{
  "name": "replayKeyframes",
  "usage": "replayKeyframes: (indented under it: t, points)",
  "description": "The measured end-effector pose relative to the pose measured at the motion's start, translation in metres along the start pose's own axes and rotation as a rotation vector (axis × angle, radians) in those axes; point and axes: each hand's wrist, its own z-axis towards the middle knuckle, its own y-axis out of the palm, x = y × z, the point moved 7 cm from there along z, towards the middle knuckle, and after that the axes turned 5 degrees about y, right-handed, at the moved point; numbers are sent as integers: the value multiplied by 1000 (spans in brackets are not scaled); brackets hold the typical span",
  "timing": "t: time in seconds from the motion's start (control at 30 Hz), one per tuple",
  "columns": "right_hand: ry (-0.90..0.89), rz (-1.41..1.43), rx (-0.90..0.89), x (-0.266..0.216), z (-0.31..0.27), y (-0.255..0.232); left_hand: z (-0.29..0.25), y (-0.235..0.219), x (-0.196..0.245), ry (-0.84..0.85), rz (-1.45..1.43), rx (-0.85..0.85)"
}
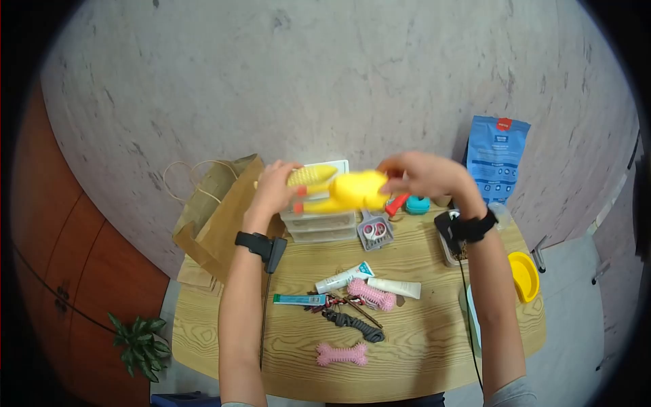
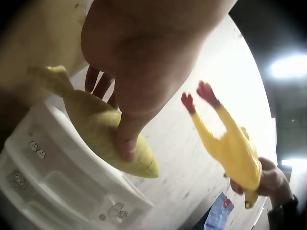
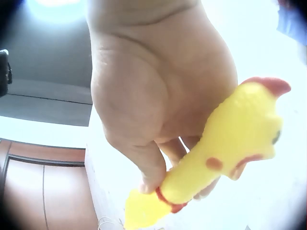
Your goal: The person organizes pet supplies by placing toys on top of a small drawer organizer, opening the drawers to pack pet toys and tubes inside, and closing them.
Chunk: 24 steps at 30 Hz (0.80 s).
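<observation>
The left hand [image 1: 274,186] curls its fingers and thumb round a yellow corn toy [image 1: 310,176], held above the white drawer unit [image 1: 325,227]. The right hand [image 1: 424,175] grips a yellow rubber chicken [image 1: 352,190] by its neck, beside the corn, both well above the tabletop [image 1: 420,332]. On it lie two pink bone toys [image 1: 342,353], two tubes [image 1: 393,287], one rope toy [image 1: 356,324] and one yellow bowl [image 1: 523,275].
</observation>
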Motion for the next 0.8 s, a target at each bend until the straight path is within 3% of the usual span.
replayKeyframes:
  t: [0.13, 0.23, 0.43, 0.7, 0.77, 0.8]
  points:
    - [48, 164, 205, 8, 45, -27, -5, 18, 9, 42, -10, 15]
    - [65, 105, 298, 25, 111, -11, -11, 16, 18, 113, 1, 97]
    - [64, -124, 261, 42, 202, 53, -19, 14, 23, 115, -29, 135]
    - [107, 65, 185, 52, 207, 70, -13, 26, 22, 139, -39, 167]
    - [73, -5, 373, 49, 194, 51, -14, 25, 24, 173, -16, 192]
    - [74, -6, 367, 51, 186, 50, -16, 26, 23, 169, -20, 191]
